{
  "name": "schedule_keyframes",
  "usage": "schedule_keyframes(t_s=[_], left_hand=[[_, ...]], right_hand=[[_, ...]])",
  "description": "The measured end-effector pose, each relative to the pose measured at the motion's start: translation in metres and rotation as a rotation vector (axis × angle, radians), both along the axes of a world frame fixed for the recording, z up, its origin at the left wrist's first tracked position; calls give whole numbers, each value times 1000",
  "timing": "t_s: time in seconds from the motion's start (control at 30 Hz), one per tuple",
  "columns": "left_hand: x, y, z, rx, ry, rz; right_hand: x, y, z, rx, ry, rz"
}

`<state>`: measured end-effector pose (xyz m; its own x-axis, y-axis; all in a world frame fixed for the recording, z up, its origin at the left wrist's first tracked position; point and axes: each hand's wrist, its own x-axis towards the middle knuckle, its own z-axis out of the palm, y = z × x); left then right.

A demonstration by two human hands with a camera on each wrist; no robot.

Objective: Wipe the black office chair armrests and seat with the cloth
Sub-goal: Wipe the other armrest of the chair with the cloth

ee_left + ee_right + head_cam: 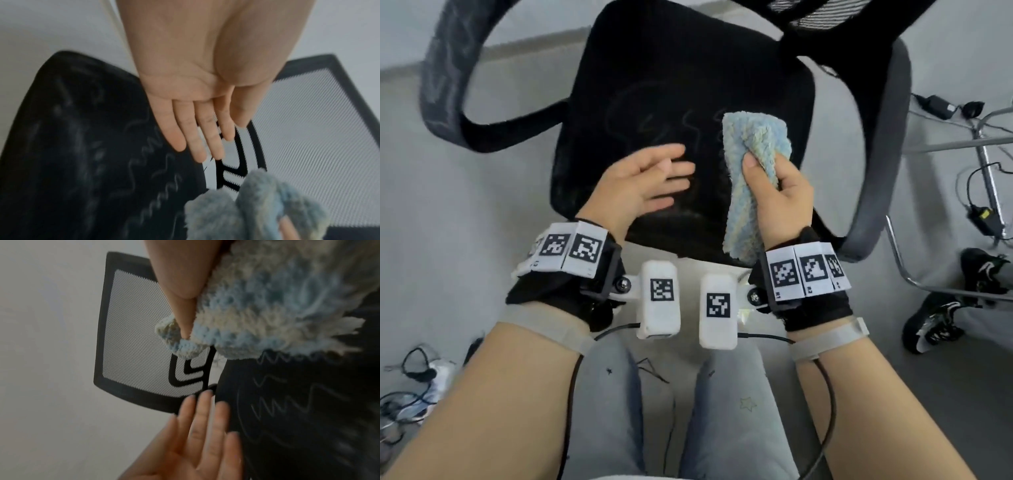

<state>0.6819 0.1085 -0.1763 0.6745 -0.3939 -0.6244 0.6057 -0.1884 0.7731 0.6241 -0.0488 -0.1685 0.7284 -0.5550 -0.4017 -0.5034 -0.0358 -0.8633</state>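
Cloth [751, 178] pinched in right hand [782, 202] fingers over seat [654, 85]; left hand [643, 185] fingers straight, empty.

One office chair [681, 85] (two armrests [438, 85]), one cloth [750, 171], two hands [643, 185], two shoes [935, 325]

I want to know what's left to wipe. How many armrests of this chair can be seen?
2. The left armrest curves beside the seat at upper left; the right armrest runs down its right edge, past the right hand holding the cloth.
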Motion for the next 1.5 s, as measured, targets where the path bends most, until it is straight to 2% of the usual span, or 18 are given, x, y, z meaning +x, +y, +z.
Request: schedule_keyframes(t_s=[0.23, 0.4, 0.57, 0.77, 0.83, 0.9, 0.97, 1.07, 1.33, 1.4, 1.5], left_hand=[[85, 148, 25, 56, -207, 215], [119, 201, 1, 189, -255, 381], [116, 204, -38, 348, -118, 230], [114, 212, -44, 326, 26, 297], [104, 215, -46, 305, 33, 232], [92, 218, -49, 293, 25, 97], [82, 220, -50, 202, 58, 16], [68, 215, -48, 46, 98, -46], [50, 215, -55, -37, 198, -208], [43, 215, -53, -50, 244, -180], [39, 216, -53, -44, 245, -140]], right_hand=[[53, 137, -3, 166, 16, -7], [85, 191, -9, 216, -12, 44], [94, 192, -19, 86, 20, 169], [103, 194, -28, 34, 55, 198], [113, 198, -28, 22, 32, 247], [128, 203, -27, -50, -8, 327], [145, 206, -28, -172, -40, 402], [158, 211, -33, -225, -27, 521], [67, 220, -36, -218, 142, 543], [85, 217, -36, -298, 156, 567], [139, 208, -37, -441, 179, 592]])
